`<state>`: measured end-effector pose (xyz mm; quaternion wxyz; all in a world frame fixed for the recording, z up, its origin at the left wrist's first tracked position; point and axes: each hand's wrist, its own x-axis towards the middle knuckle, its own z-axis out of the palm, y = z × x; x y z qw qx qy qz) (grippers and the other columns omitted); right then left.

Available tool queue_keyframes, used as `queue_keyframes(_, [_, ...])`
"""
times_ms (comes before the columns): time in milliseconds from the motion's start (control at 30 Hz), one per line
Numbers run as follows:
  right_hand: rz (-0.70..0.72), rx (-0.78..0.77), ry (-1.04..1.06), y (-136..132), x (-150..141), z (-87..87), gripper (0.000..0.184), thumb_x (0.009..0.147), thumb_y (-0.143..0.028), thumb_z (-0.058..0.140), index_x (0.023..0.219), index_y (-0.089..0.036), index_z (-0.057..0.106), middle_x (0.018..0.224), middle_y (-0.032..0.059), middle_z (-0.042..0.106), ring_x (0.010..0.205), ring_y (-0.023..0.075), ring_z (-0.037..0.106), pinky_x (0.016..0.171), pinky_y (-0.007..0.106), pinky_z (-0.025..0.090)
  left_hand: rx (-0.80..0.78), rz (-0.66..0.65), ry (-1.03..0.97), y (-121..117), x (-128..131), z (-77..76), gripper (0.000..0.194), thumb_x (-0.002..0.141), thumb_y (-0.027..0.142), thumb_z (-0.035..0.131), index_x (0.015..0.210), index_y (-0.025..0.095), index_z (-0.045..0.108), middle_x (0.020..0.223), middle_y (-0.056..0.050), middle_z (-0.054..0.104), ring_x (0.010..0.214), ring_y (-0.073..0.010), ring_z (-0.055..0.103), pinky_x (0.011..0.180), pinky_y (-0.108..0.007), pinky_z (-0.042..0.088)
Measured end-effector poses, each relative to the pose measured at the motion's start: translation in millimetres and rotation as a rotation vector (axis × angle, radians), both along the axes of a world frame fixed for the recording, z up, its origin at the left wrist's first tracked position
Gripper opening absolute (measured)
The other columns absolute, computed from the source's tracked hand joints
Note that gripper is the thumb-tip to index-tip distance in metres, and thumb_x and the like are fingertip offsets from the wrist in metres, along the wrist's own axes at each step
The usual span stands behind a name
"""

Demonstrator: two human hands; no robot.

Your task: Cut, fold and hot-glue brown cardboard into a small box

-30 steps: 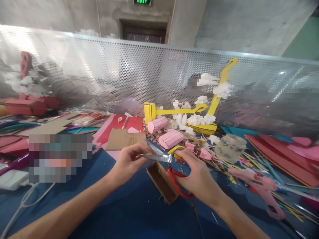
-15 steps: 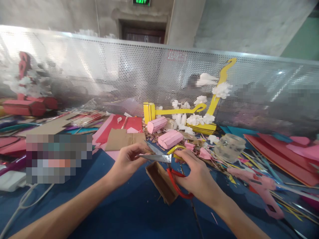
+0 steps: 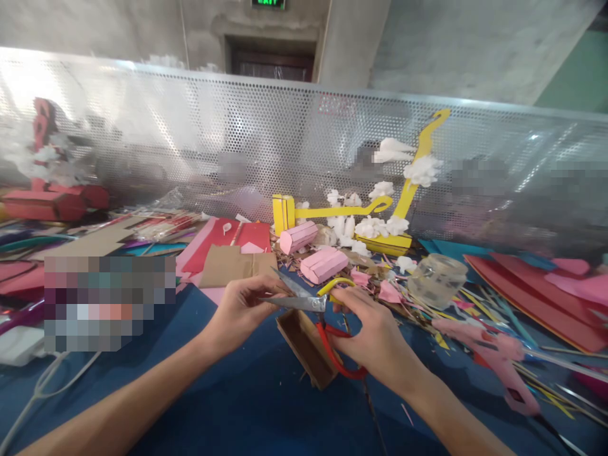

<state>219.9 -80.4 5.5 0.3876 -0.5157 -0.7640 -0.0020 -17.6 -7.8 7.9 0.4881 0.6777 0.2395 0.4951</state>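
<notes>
Above the blue table (image 3: 213,411), a small brown scrap (image 3: 282,291) is being pinched near parted scissors (image 3: 315,304).
By the fingers of the left hand (image 3: 244,308), the scrap, mostly hidden, is being grasped; whether it is being touched by the blades cannot be told. Light, card-like stiffness is being suggested, an edge clear of the steel probably being the best hold. Below, an open cardboard box (image 3: 307,350) is being partly covered by the scissors; it is being judged light and crushable, its walls suiting a gentle grip. Farther right, the yellow and red loops are being grasped by the fingers of the right hand (image 3: 373,322); rigid, slick blades are being presented, so the loops seem safest.
</notes>
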Motion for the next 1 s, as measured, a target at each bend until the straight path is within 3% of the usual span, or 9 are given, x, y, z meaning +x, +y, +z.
queue_keyframes(433, [-0.010,-0.027,0.007,0.4,2.8,-2.5,0.027,0.074,-0.019,0.087,0.093,-0.021,0.068,0.086,0.0022,0.066,0.079,0.0224,0.065,0.072,0.032,0.052,0.001,-0.003,0.015,-0.5,-1.1,0.6,0.005,0.080,0.016,0.076,0.081,0.018,0.080,0.081,-0.004,0.081,0.077,-0.0188,0.075,0.073,-0.027,0.059])
queue_keyframes(733, [-0.015,-0.076,0.010,0.0,2.2,-1.9,0.028,0.073,-0.013,0.087,0.095,-0.020,0.070,0.078,-0.0019,0.065,0.068,0.0178,0.062,0.064,0.027,0.048,0.050,-0.063,0.024,-0.6,-1.5,5.5,0.008,0.085,0.013,0.073,0.081,0.016,0.080,0.078,-0.003,0.078,0.071,-0.0129,0.069,0.069,-0.023,0.056])
queue_keyframes(1000, [-0.028,-0.110,0.020,-1.1,0.1,-1.5,0.028,0.072,-0.013,0.089,0.089,-0.021,0.068,0.074,-0.0037,0.062,0.065,0.0162,0.059,0.062,0.026,0.045,0.049,-0.077,0.034,1.0,-3.3,3.7,0.009,0.087,0.013,0.073,0.083,0.017,0.080,0.079,-0.002,0.078,0.073,-0.0127,0.070,0.074,-0.023,0.057])
